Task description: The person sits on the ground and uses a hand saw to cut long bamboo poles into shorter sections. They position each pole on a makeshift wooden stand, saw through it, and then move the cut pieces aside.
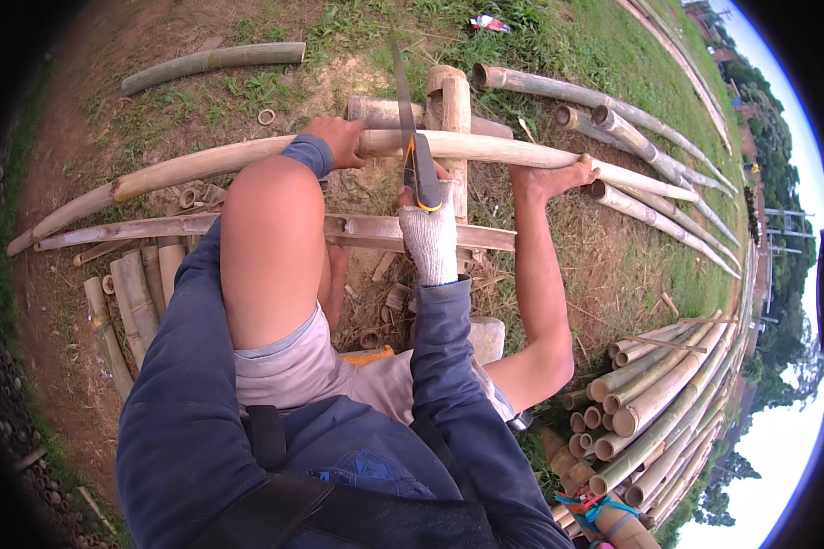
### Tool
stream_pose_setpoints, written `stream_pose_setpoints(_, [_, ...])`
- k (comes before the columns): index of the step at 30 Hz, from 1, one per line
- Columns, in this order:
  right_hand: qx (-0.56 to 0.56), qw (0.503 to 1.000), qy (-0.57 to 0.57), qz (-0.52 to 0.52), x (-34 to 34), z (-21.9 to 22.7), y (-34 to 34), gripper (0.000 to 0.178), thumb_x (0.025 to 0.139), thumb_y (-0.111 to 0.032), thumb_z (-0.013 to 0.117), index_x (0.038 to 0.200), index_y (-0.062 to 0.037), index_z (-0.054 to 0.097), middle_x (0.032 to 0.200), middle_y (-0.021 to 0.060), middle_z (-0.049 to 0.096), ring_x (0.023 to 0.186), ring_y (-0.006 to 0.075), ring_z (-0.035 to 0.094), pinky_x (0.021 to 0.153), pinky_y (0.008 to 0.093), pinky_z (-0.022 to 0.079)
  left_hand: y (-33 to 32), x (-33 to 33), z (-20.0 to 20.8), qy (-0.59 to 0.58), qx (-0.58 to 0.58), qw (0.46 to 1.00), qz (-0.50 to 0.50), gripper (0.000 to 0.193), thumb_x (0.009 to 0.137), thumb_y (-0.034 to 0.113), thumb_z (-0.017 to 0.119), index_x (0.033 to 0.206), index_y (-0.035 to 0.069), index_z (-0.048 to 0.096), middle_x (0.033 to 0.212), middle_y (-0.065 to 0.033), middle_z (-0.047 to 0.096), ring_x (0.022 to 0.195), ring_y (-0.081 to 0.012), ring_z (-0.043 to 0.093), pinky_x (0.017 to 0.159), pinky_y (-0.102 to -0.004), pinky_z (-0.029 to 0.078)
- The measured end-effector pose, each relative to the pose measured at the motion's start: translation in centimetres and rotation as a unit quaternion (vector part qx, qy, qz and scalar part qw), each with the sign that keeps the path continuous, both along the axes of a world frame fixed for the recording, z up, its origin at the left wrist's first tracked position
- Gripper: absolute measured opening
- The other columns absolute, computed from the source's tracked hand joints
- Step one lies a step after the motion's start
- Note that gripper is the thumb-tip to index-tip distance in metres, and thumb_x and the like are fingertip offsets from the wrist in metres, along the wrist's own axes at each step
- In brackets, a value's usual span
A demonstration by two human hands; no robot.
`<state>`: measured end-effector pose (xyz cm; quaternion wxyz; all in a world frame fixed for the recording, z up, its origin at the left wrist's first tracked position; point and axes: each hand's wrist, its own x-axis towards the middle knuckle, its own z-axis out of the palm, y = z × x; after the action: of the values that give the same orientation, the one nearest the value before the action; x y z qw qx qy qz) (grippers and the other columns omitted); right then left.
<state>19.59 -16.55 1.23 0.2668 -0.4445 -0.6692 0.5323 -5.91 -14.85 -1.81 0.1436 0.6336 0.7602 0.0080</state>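
Observation:
A long pale bamboo pole (494, 149) lies across in front of me, resting on a wooden support (453, 114). My left hand (337, 142), bare, grips the pole left of the saw. In a white knitted glove, my right hand (428, 236) is closed round the black-and-yellow handle of a hand saw (399, 82). The thin blade points away from me and crosses the pole just right of my left hand. Whether its teeth are in the bamboo I cannot tell. My right foot (558, 177) presses on the pole farther right.
A split bamboo length (366, 229) lies nearer to me, below the pole. Cut bamboo pieces (137, 302) stand at the left, and a short green pole (215, 60) lies at the far left. Long poles (604, 101) spread at the right, with a large bamboo stack (650, 403) nearer.

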Motion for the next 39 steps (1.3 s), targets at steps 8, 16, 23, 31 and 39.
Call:
stream_pose_setpoints(8, [0.120, 0.990, -0.058, -0.043, 15.9, 4.6, -22.9, 0.060, 0.095, -0.006, 0.064, 0.150, 0.0036, 0.043, 0.137, 0.0189, 0.058, 0.118, 0.0267, 0.061, 0.105, 0.0402, 0.048, 0.7, -0.5, -1.2, -0.007, 0.001, 1.000, 0.002, 0.075, 0.079, 0.060, 0.084, 0.135, 0.014, 0.063, 0.109, -0.0223, 0.078, 0.105, -0.0407, 0.075, 0.096, -0.0513, 0.059])
stream_pose_setpoints(16, [0.160, 0.984, 0.076, 0.023, 0.4, -0.6, -0.5, 0.051, 0.097, 0.000, 0.064, 0.146, -0.0018, 0.048, 0.128, 0.0148, 0.060, 0.112, 0.0224, 0.060, 0.101, 0.0350, 0.049, 0.5, -0.1, -0.4, 0.003, 0.003, 1.000, 0.005, 0.074, 0.079, 0.059, 0.084, 0.135, 0.014, 0.064, 0.109, -0.0212, 0.078, 0.105, -0.0402, 0.075, 0.096, -0.0518, 0.060])
stream_pose_setpoints(23, [0.092, 0.995, 0.033, -0.026, 10.6, 1.0, -15.2, 0.056, 0.099, -0.003, 0.059, 0.152, -0.0007, 0.043, 0.129, 0.0139, 0.059, 0.106, 0.0181, 0.061, 0.092, 0.0339, 0.053, 0.2, 0.0, -0.5, -0.001, -0.008, 1.000, 0.003, 0.070, 0.080, 0.058, 0.084, 0.131, 0.014, 0.065, 0.113, -0.0211, 0.078, 0.109, -0.0396, 0.074, 0.097, -0.0513, 0.059])
stream_pose_setpoints(31, [0.141, 0.988, -0.062, 0.009, 8.8, 2.0, -10.1, 0.053, 0.101, -0.010, 0.063, 0.149, -0.0011, 0.044, 0.133, 0.0172, 0.058, 0.116, 0.0249, 0.061, 0.102, 0.0362, 0.049, 0.6, -0.3, -0.9, -0.013, -0.009, 1.000, 0.002, 0.069, 0.080, 0.058, 0.084, 0.130, 0.014, 0.066, 0.110, -0.0217, 0.078, 0.102, -0.0406, 0.076, 0.094, -0.0521, 0.060])
stream_pose_setpoints(39, [0.094, 0.996, 0.006, -0.003, 4.8, -0.2, -6.3, 0.053, 0.098, -0.003, 0.063, 0.148, -0.0019, 0.047, 0.126, 0.0146, 0.059, 0.105, 0.0227, 0.061, 0.096, 0.0373, 0.052, 0.0, -0.3, -0.1, -0.019, 0.007, 1.000, 0.001, 0.070, 0.080, 0.059, 0.083, 0.132, 0.016, 0.066, 0.113, -0.0197, 0.078, 0.107, -0.0398, 0.075, 0.097, -0.0497, 0.059])
